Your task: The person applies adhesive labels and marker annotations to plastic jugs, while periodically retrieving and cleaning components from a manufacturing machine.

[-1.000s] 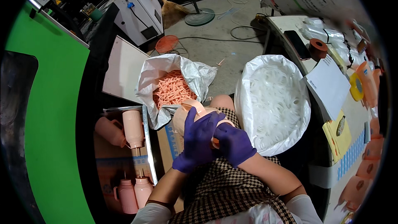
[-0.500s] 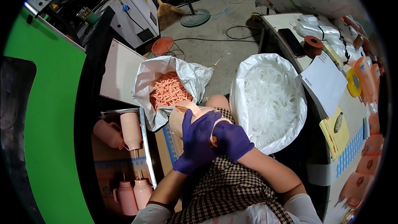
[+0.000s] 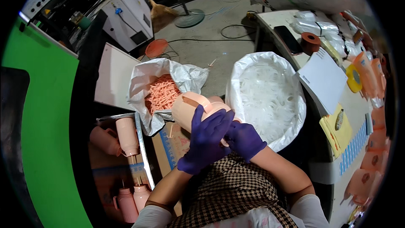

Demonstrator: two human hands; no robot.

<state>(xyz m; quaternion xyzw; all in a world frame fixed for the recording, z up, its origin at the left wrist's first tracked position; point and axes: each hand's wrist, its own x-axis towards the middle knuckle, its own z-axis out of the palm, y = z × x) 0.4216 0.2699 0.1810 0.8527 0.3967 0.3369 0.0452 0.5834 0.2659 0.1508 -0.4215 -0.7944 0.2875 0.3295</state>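
Observation:
A pale pink plastic jug shell [image 3: 183, 114] with a loop handle lies tilted over my lap, its far end toward the upper left. Across its near end lies my left hand [image 3: 206, 141], purple-gloved, holding it with the fingers stretched along the surface. At the shell's near rim, my right hand [image 3: 245, 142], also gloved in purple, is closed with curled fingers. Its fingertips are tucked behind the left hand, so what they grip is hidden. A bit of pale pink plastic shows between the two hands.
Ahead stand a white sack of pink plastic strips [image 3: 163, 93] and another of clear rings [image 3: 268, 97]. A box at left holds several pink jugs [image 3: 127, 135]. The right-hand table carries papers [image 3: 324, 80], a phone [image 3: 288, 40], tape and pink parts.
The whole view has shifted slightly. The shell has turned a little in my hands, its handle now nearer the left fingers. My right hand has curled more tightly at the rim.

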